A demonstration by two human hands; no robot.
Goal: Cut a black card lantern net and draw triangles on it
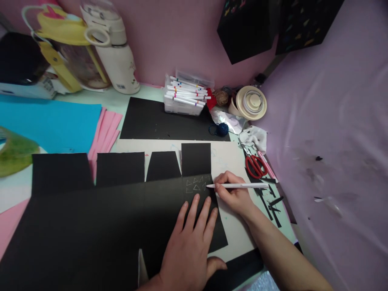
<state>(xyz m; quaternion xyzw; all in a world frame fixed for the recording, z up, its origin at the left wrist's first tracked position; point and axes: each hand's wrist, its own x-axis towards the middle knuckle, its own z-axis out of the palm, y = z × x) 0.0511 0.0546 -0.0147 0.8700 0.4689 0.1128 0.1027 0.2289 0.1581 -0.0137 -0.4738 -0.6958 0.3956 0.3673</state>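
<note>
A large sheet of black card (115, 218) lies across the table, with several flaps cut along its far edge. My left hand (194, 238) rests flat on its right part, fingers spread. Just past those fingertips, small pale outlines (197, 184), some of them triangles, are drawn on the black surface. My right hand (235, 192) grips a slim white pen (242, 185) between thumb and fingers. The pen lies nearly level, its tip pointing left at the marks by the card's right edge. Whether the tip touches the card I cannot tell.
Red-handled scissors (256, 165), a pink pen (267, 166) and black paper scraps (274, 206) lie on the right. Behind stand a box of white markers (184, 97), a white bottle (117, 60) and a yellow-lidded jug (75, 52). Blue sheets (51, 121) and a tape roll (18, 153) are left.
</note>
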